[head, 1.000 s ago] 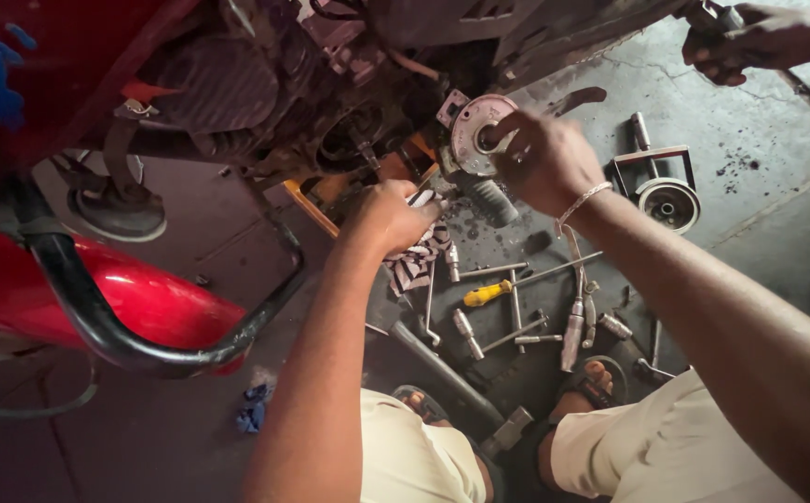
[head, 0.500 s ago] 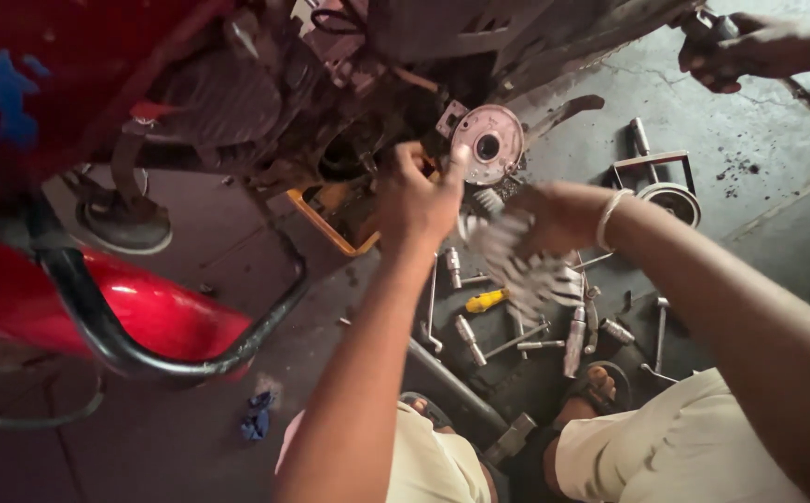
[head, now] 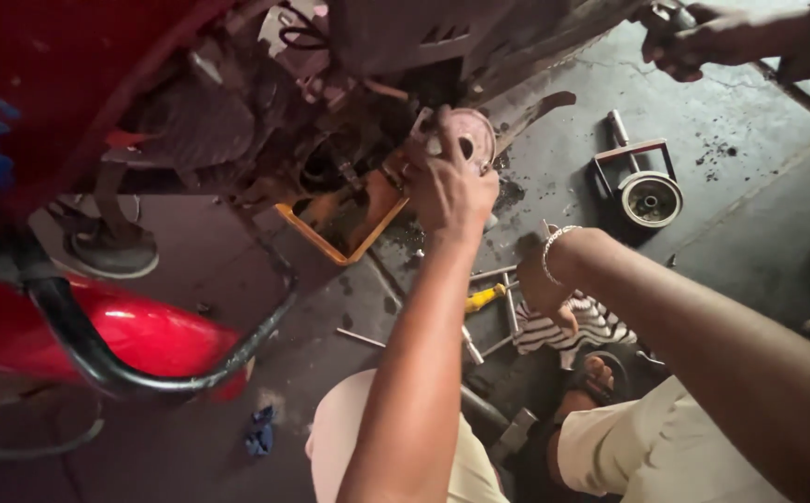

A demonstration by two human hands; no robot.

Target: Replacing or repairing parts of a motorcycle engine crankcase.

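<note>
My left hand [head: 447,191] is raised to the underside of a red scooter [head: 135,335]. Its fingers are closed around the edge of a round metal disc [head: 468,130] on the engine. My right hand [head: 546,296] is low, near the floor, with a beaded bracelet on the wrist. It grips a striped cloth [head: 600,326] that lies among the tools. The fingertips are partly hidden in the cloth.
An orange tray [head: 349,219] sits under the engine. A yellow-handled screwdriver [head: 484,298] and several metal tools lie on the concrete floor. A round pulley with a bracket [head: 649,196] lies at right. Another person's hand [head: 703,37] holds a part at top right.
My right hand left the round disc and dropped down to the striped cloth on the floor. My left hand rose from below the engine and took hold of the disc.
</note>
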